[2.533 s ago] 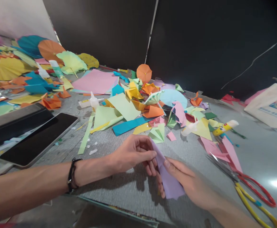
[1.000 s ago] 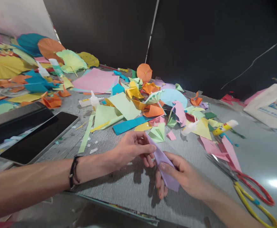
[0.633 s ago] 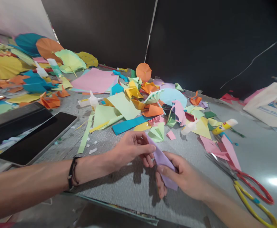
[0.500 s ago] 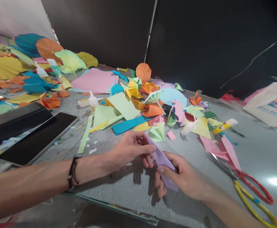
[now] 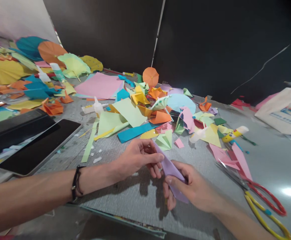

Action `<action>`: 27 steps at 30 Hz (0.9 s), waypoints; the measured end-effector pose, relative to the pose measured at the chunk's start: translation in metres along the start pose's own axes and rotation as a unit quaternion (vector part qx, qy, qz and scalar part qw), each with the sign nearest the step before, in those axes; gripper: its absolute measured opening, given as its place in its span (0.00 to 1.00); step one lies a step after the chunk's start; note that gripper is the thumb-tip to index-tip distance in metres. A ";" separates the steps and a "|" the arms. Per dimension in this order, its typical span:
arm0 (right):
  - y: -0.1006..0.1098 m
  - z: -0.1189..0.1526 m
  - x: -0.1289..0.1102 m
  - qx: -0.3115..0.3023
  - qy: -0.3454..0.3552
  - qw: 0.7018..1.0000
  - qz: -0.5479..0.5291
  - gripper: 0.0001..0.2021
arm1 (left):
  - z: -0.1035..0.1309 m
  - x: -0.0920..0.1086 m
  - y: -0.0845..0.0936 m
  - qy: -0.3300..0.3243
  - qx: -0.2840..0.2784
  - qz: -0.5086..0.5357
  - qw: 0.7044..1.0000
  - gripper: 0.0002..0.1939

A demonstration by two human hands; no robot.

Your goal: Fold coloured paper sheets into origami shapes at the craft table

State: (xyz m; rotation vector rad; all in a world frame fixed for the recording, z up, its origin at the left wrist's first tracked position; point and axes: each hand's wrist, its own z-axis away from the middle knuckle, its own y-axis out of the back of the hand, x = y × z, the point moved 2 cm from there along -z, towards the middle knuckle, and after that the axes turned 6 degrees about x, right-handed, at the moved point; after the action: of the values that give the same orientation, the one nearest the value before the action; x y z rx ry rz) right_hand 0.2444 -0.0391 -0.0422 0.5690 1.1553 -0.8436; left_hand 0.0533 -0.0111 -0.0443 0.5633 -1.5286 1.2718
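Observation:
A folded strip of purple paper (image 5: 169, 167) slants between my two hands above the table's front part. My left hand (image 5: 142, 156) pinches its upper end between thumb and fingers. Lower down, my right hand (image 5: 185, 185) grips the same paper, thumb on top and fingers curled beneath. Just beyond the hands lie a pleated light green paper piece (image 5: 164, 140) and a small pink scrap (image 5: 179, 143). To the right, scissors (image 5: 247, 186) with one red and one yellow handle lie on the table.
A heap of coloured paper scraps (image 5: 133, 113) spreads behind my hands, with a glue bottle (image 5: 98, 107) and a yellow glue stick (image 5: 235, 134). A black phone (image 5: 40, 146) lies at left. Paper umbrellas (image 5: 52, 52) stand back left; a white bag (image 5: 285, 110) is far right. The table's front edge (image 5: 125, 220) is near.
Almost nothing differs. Both hands keep their hold on the purple paper, and the view has shifted very slightly.

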 end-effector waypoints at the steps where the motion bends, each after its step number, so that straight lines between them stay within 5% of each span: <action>1: 0.000 0.000 -0.001 0.001 0.003 1.000 0.001 0.19 | 0.000 0.000 0.000 -0.003 -0.005 0.003 1.000 0.16; 27: 0.002 -0.001 0.001 -0.035 0.016 0.999 -0.010 0.19 | 0.001 0.006 0.004 -0.024 0.006 0.032 0.999 0.15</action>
State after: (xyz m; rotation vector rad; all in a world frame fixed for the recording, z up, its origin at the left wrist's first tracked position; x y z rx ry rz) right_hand 0.2456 -0.0377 -0.0437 0.5154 1.2160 -0.8111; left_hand 0.0478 -0.0089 -0.0401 0.5606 -1.5906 1.3248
